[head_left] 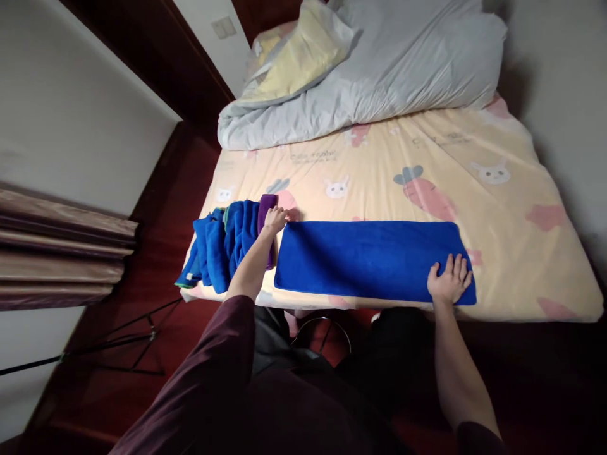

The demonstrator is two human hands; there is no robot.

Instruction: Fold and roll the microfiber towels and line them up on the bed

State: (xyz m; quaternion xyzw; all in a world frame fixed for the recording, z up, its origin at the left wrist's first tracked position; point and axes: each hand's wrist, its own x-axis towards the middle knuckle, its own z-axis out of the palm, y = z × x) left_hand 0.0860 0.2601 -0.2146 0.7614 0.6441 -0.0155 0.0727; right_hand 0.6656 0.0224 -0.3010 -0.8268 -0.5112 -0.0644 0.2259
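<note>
A blue towel (360, 259) lies flat as a long rectangle along the near edge of the bed. My right hand (449, 279) rests on its right end, palm down with the fingers spread. My left hand (275, 218) is by the towel's upper left corner, beside a purple cloth (267, 205); its fingers point right, and whether they pinch the corner is too small to tell. Left of it sits a bunched row of blue cloths (217, 253), some with green edges.
The bed's patterned sheet (427, 158) spreads beyond the towel. A grey-white quilt (389, 69) and a yellow cloth (303, 60) lie at the back. A black tripod (152, 332) stands on the floor at left, near a curtain (61, 249).
</note>
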